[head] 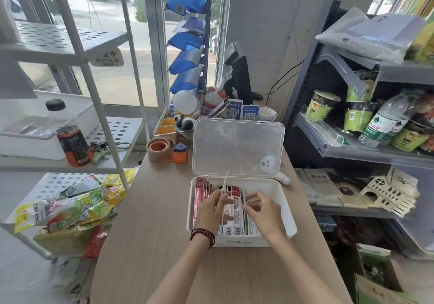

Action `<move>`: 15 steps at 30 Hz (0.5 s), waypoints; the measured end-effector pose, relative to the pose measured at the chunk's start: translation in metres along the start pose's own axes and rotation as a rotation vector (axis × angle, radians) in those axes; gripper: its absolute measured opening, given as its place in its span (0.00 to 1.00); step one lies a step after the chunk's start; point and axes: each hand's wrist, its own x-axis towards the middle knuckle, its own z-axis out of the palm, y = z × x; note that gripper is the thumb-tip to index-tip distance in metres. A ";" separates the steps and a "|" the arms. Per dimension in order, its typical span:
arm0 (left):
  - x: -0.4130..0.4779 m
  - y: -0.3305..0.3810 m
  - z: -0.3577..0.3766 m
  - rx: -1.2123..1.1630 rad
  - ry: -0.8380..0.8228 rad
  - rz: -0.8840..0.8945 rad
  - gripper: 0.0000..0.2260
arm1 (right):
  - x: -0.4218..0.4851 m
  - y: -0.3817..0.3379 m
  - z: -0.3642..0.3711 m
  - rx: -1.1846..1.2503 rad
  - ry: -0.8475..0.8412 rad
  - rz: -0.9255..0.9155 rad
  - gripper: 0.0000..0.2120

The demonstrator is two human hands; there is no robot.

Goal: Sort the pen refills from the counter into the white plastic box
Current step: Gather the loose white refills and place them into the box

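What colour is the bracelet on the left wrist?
The bracelet is made of dark reddish-brown beads; the head view shows it clearly.

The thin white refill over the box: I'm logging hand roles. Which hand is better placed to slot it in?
Probably the left. The left hand grips the refill, tilted over the packs in the white box; the right hand is at the packs beside it, grip unclear.

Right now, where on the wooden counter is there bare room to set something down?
Bare wood lies left of the white plastic box, below the brown tape roll, and across the near counter around the forearms. Crowded: behind the clear lid, and the box, packed with refill packets under the left hand and right hand.
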 end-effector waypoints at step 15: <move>0.005 -0.003 0.001 -0.030 0.008 -0.041 0.09 | 0.012 0.038 0.001 -0.509 0.070 0.342 0.05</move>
